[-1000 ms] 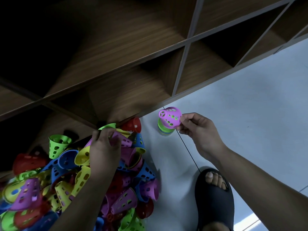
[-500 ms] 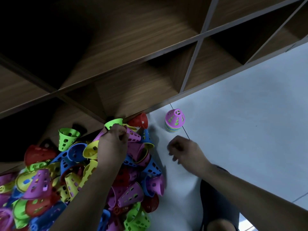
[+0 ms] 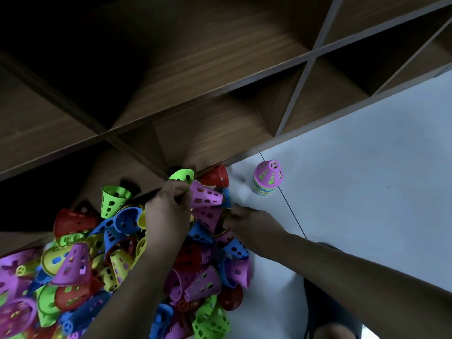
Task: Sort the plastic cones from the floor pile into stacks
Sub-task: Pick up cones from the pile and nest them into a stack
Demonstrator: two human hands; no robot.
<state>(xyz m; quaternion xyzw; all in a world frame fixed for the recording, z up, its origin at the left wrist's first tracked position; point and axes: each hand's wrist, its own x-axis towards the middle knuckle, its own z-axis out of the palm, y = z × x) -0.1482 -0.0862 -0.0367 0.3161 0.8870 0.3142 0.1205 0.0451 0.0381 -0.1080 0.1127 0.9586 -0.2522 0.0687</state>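
Lying atop the pile [image 3: 97, 265] beside the shelf [image 3: 220, 106], the purple cone [image 3: 206, 198] looks light and thin-walled, easily pinched by its rim. The left hand [image 3: 168, 209] grips its narrow end; whether the right hand [image 3: 252, 222] holds anything cannot be told.

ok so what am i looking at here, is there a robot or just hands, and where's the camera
No robot here: these are a person's two bare hands. The one picture comes from a wide-angle camera worn on the person's head, looking down, so both arms enter from the bottom. On the pale floor, before a wooden shelf unit, lies a pile of coloured plastic cones with holes. Right of it stands a small stack topped by a purple one. The left hand grips a purple cone by its narrow end. The right hand reaches into the pile beside it; its fingers are blurred, so I cannot tell whether they hold anything.
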